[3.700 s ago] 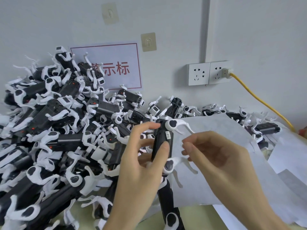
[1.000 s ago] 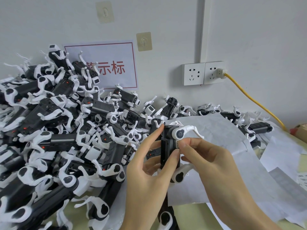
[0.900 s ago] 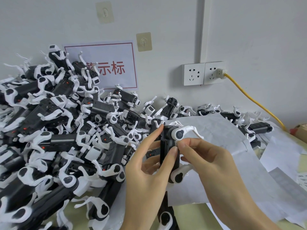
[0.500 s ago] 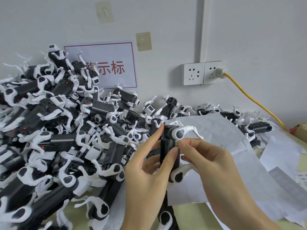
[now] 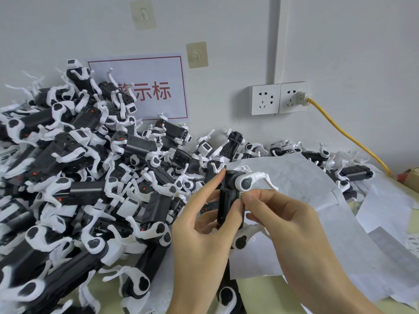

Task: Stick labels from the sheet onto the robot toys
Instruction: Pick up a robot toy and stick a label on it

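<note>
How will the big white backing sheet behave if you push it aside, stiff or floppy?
Probably floppy: the white backing sheet is creased and drapes over the toy pile. Likely light, so a push may crumple it rather than slide it. The held robot toy and both hands are in front of it and could snag it.

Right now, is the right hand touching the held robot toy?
Touching. The head view shows the right hand pressing its fingertips on the robot toy, which the left hand grips.

2 bare hands (image 5: 199, 236), forearms bare, no sleeves, no rings.
</note>
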The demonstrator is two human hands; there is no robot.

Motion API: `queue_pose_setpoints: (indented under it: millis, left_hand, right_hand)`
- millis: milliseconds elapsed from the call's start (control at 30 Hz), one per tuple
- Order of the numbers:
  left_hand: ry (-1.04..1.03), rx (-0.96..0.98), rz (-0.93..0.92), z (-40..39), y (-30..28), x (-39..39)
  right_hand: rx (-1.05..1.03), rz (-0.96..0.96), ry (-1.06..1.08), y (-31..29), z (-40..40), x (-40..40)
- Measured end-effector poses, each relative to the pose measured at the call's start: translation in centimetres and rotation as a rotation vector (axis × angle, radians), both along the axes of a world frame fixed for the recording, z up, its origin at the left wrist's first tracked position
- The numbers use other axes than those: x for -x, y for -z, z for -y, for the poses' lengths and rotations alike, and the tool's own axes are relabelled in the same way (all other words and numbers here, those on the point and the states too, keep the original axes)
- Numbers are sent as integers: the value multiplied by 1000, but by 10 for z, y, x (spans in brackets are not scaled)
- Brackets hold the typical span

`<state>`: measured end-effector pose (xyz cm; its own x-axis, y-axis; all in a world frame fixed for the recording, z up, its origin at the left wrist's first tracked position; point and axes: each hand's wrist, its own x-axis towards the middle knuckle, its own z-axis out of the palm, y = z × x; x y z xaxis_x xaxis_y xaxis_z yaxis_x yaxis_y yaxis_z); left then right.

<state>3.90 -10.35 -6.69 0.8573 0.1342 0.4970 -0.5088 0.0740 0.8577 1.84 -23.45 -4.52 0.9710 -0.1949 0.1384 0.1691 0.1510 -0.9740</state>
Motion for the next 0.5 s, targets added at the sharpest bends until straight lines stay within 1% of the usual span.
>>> queue_pose_setpoints:
  millis: [100,167,233,300,333,500]
  left_hand:
    - [-22,-18,-2,0,0,-1]
    - [12,14,-25,-1,-3,-1]
    - [54,46,-49,-3,-6,-2]
    - [75,48,-60,-5,-7,-2]
    - [83,45,-69,-5,-7,-1]
    - [96,-1,-103,-8,-4,-3]
  right_hand:
    - [35,13,9,4,-3,-1]
    - [0,15,44,6,-4,-2]
    - [-128,-15,50,7,-4,-5]
    - [-267,-25,-8,4,-3,-5]
    - [-278,-20,-27,3,-3,-6]
    - [-61,-4,-101,1,-2,-4]
